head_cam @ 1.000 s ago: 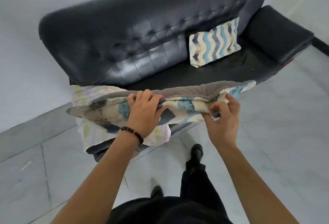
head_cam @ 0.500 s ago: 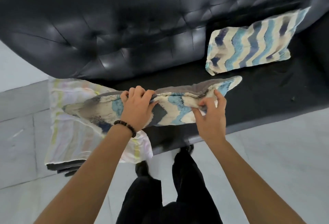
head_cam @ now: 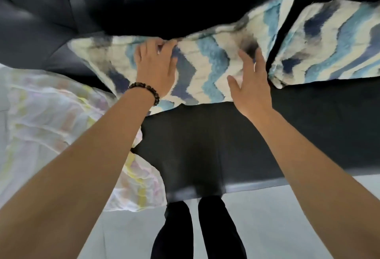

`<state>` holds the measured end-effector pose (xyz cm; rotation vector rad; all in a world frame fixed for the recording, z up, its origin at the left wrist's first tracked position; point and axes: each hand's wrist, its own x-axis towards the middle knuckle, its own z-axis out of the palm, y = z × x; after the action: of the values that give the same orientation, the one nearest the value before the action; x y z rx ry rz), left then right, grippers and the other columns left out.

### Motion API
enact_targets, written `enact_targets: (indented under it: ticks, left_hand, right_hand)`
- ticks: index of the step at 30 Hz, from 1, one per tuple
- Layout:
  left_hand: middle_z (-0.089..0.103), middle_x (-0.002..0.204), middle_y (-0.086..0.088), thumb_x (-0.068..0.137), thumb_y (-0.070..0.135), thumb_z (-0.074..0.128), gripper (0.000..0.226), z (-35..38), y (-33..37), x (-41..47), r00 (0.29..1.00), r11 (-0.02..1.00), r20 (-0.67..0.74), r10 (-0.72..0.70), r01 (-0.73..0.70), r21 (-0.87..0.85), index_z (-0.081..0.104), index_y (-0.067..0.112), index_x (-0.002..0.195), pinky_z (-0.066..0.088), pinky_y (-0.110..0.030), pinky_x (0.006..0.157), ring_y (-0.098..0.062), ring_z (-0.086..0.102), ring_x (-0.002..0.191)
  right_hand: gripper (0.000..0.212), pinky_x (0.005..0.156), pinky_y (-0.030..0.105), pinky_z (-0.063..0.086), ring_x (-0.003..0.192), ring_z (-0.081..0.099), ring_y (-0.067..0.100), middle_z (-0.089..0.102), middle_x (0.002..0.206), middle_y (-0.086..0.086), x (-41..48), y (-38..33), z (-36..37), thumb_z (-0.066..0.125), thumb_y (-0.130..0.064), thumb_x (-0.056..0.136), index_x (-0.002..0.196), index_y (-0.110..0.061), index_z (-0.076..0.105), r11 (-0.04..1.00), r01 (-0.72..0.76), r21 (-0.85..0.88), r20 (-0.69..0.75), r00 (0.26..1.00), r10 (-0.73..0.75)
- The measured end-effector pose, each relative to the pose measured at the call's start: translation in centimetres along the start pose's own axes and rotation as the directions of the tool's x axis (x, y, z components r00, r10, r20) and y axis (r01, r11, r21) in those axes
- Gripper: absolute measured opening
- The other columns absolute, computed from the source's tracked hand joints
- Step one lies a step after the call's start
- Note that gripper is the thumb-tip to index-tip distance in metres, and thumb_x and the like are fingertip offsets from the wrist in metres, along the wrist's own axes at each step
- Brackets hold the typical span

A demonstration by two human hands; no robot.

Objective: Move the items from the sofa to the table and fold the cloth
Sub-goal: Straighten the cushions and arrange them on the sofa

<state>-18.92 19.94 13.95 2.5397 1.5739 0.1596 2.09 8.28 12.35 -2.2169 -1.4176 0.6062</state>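
Sofa, black with a tufted back, is taking up most of the view, its dark seat running across the middle. Grey floor is showing below the seat's front edge, where the person's dark-trousered legs are standing close against the sofa.

The cloth, pale with faint yellow and pink stripes, is lying rumpled over the sofa's left end and hanging down past the seat edge.

The first cushion, patterned in blue, navy and cream zigzags, is resting on the seat and leaning back against the backrest. The second cushion, of the same pattern, is sitting just beside it on the right, also propped against the back. Both are on the sofa.

The left hand is grasping the first cushion's upper edge, fingers curled over it. The right hand is released, fingers straight and spread, lying flat against the face of the same cushion near its right side.

A dark beaded bracelet is sitting on the left wrist.
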Motion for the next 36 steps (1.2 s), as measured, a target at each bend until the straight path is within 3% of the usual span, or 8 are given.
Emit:
enact_targets:
  ticks: [9,14,17,19,22,26,30,36]
  left_hand:
    - [0.001,0.156,-0.027,0.084,0.031,0.061,0.087,7.2,-5.1,-5.3,0.892,0.869,-0.085,-0.445,0.407,-0.281,0.012,0.009,0.153,0.013,-0.048,0.118,-0.041,0.009,0.145]
    - [0.002,0.159,-0.021,0.056,0.046,0.087,0.142,8.2,-9.4,-3.5,0.576,0.380,0.210,-0.790,0.729,-0.569,-0.012,0.012,0.151,0.015,-0.048,0.118,-0.031,0.007,0.147]
    - [0.043,0.142,-0.003,0.063,0.033,0.088,0.112,8.9,-10.3,-3.5,0.617,0.224,0.325,-0.716,0.645,-0.730,0.018,0.011,0.148,0.051,-0.029,0.092,-0.019,0.049,0.125]
    - [0.052,0.127,0.005,0.074,0.025,0.081,0.081,9.4,-8.9,-4.1,0.652,0.235,0.259,-0.713,0.570,-0.787,0.032,0.014,0.138,0.055,-0.016,0.063,-0.004,0.057,0.101]
    - [0.055,0.125,0.014,0.073,0.037,0.076,0.077,11.0,-7.3,-4.4,0.705,0.257,0.236,-0.668,0.517,-0.817,0.034,0.025,0.137,0.059,-0.038,0.075,-0.009,0.059,0.109]
    - [0.054,0.114,0.013,0.090,0.012,0.062,0.059,11.9,-7.8,-2.4,0.716,0.364,0.211,-0.666,0.559,-0.745,0.034,0.014,0.142,0.040,0.002,0.074,-0.006,0.056,0.106]
    - [0.056,0.123,0.005,0.091,0.010,0.058,0.055,10.8,-8.1,-2.6,0.744,0.426,0.192,-0.639,0.552,-0.717,0.034,0.009,0.141,0.040,-0.005,0.084,-0.004,0.060,0.106]
    - [0.048,0.134,0.012,0.098,0.023,0.045,0.043,7.5,-9.8,-10.7,0.831,0.611,0.108,-0.546,0.483,-0.627,0.042,0.018,0.140,0.037,-0.016,0.103,0.003,0.046,0.116]
  right_hand:
    - [0.075,0.105,0.039,0.037,0.148,0.014,0.025,-0.003,0.164,0.008,0.7,1.8,6.6,0.057,-0.033,0.098,0.157,-0.031,0.011,0.995,-0.066,-0.075,0.281,0.956,0.085]
    - [0.106,0.088,0.010,0.024,0.139,0.015,0.014,0.000,0.161,0.018,2.2,1.3,8.5,0.072,-0.022,0.088,0.156,-0.015,-0.009,0.957,-0.235,0.168,0.017,0.972,0.235]
    - [0.108,0.098,0.017,0.023,0.146,0.014,0.018,0.005,0.164,0.012,3.4,0.9,9.2,0.071,-0.028,0.088,0.156,-0.015,-0.012,0.908,-0.353,0.226,0.042,0.935,0.353]
    - [0.103,0.097,0.015,0.023,0.147,0.017,0.021,0.010,0.163,0.010,3.5,0.6,9.8,0.068,-0.027,0.090,0.156,-0.016,-0.009,0.918,-0.314,0.241,-0.001,0.946,0.323]
    - [0.098,0.089,0.010,0.016,0.149,0.007,0.026,0.003,0.163,0.018,3.2,1.1,10.1,0.066,-0.023,0.091,0.157,-0.016,-0.006,0.945,-0.227,0.234,-0.085,0.964,0.252]
    - [0.094,0.095,0.019,0.015,0.150,-0.002,0.030,-0.009,0.162,0.022,4.2,2.3,9.7,0.062,-0.024,0.094,0.157,-0.020,-0.008,0.974,-0.194,0.114,0.092,0.979,0.184]
    - [0.106,0.111,0.034,0.017,0.150,-0.010,0.032,-0.016,0.160,0.025,4.4,1.9,9.9,0.067,-0.022,0.088,0.155,-0.020,-0.015,0.972,-0.210,0.103,0.169,0.967,0.191]
    - [0.080,0.107,0.040,0.035,0.144,0.020,0.017,0.012,0.163,0.010,0.3,-1.2,9.6,0.056,-0.027,0.097,0.158,-0.022,0.004,0.987,-0.156,0.024,0.167,0.975,0.150]
